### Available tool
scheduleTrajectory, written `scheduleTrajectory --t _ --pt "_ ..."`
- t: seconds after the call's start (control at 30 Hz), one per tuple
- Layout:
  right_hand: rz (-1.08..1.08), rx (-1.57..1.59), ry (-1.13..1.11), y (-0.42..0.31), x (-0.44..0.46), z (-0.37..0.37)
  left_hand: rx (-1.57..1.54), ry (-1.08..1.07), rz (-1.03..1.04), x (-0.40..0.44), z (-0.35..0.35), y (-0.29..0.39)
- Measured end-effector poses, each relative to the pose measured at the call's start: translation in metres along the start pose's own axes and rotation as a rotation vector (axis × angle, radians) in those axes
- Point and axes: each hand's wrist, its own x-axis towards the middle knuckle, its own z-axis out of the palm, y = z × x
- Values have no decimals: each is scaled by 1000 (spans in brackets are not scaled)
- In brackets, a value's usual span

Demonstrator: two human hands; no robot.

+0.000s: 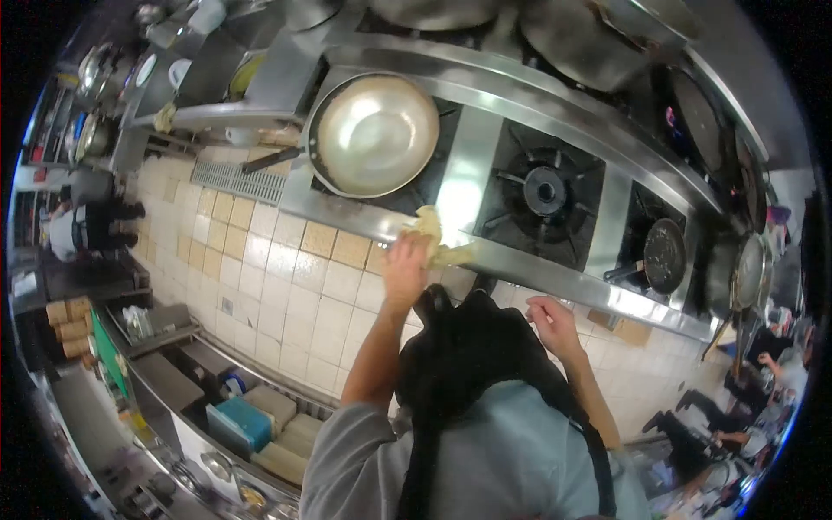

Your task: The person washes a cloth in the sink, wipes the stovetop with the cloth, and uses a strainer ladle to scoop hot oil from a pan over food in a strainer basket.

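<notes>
My left hand (pixel 406 267) is closed around a pale yellow cloth (pixel 427 227), which lies bunched over the front steel edge of the stove (pixel 347 212). A large shallow frying pan (pixel 378 134) with a shiny inside sits on the left burner, just beyond that hand. Its black handle (pixel 274 159) points left. My right hand (pixel 556 324) hangs in front of the stove with loosely bent fingers, and nothing shows in it. The middle burner (pixel 545 191) is bare, beyond and between my two hands.
A small black pan (pixel 665 257) rests on the right burner. Large pans (pixel 581 43) stand along the back. Behind on the left is a counter with containers and a blue-lidded box (pixel 238 424). Co-workers (pixel 78 227) stand at far left, and others are at far right.
</notes>
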Motion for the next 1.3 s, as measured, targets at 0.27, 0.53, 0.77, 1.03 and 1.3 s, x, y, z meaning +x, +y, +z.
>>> scheduleTrajectory --t 0.27,0.53,0.77,1.03,1.3 --pt "-61 -30 39 23 23 -33 104 91 -172 45 -34 -58" --pt "63 94 3 53 48 -40 125 -185 -265 71 -56 -31" --pt "91 -38 -9 25 77 11 -564 -264 -137 107 -70 33" --pt "204 16 55 -30 106 105 -153 139 237 186 -198 -120" --pt "192 -127 93 -78 101 113 195 -670 -1 217 -225 -321"
